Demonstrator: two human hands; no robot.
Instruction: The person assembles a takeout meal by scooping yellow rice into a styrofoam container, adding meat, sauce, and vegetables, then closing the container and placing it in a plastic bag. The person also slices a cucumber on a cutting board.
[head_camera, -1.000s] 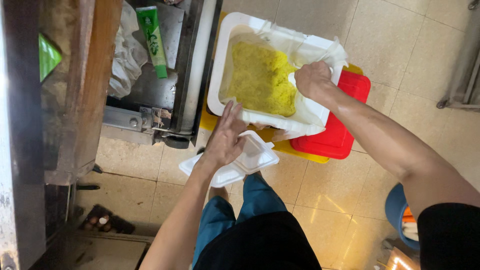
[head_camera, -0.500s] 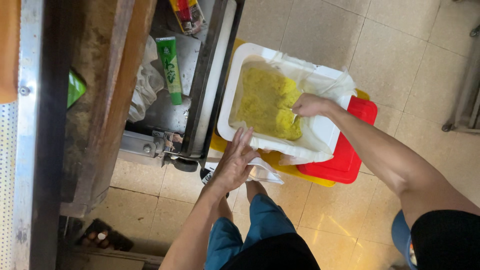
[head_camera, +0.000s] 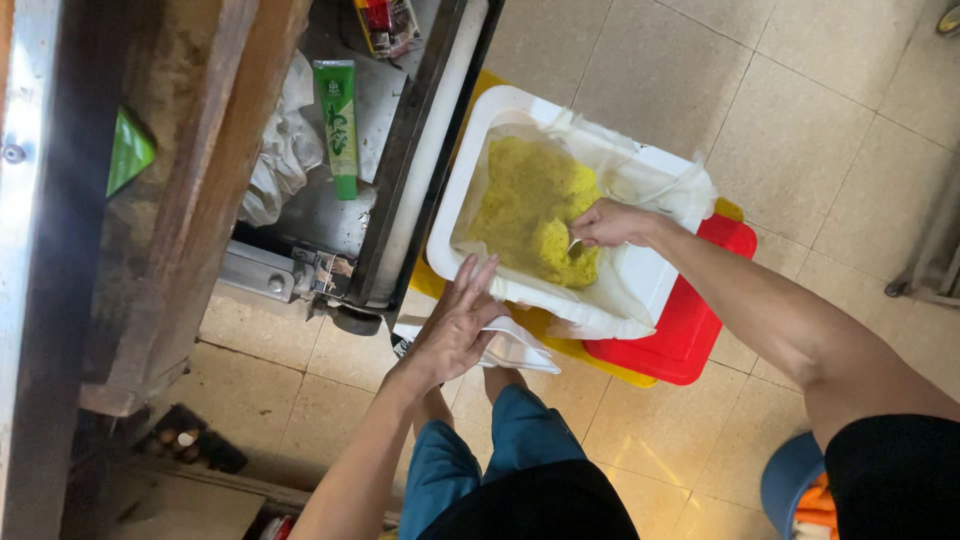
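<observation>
Nearest, low in the view: the person's lap, teal trousers (head_camera: 470, 460) and a dark top, over a pale tiled floor (head_camera: 800, 110).

Left hand (head_camera: 455, 325): fingers spread flat, palm down, pressing on a small white foam takeaway box (head_camera: 515, 350) that lies open just below the big tub. Judged very light, brittle and easy to dent; best held flat from above or under its base, not pinched at the thin rim.

Right hand (head_camera: 610, 222): closed in a pinch round a small pale utensil, probably a spoon, its tip down in the rice. Forearm reaches in from the right.

Large white foam tub (head_camera: 655, 285): rectangular, lined with a thin clear plastic sheet (head_camera: 660, 185) bunched at the far right corner. It holds yellow cooked rice (head_camera: 530, 205), heaped toward the left and near side. Rice judged soft, loose and slightly sticky; scooping suits it better than gripping. Tub judged bulky and fragile at the walls; lift from beneath with both hands.

Under the tub: a red plastic lid or tray (head_camera: 700, 320) on the right, and a yellow one (head_camera: 610, 365) showing at the near edge.

Further left: a metal cart shelf (head_camera: 385, 110) carrying a green tube (head_camera: 337, 125) and crumpled white plastic (head_camera: 280, 150); a wooden post (head_camera: 200, 200) beside it.

Near right corner: a blue bucket (head_camera: 790, 480), partly cut off.
</observation>
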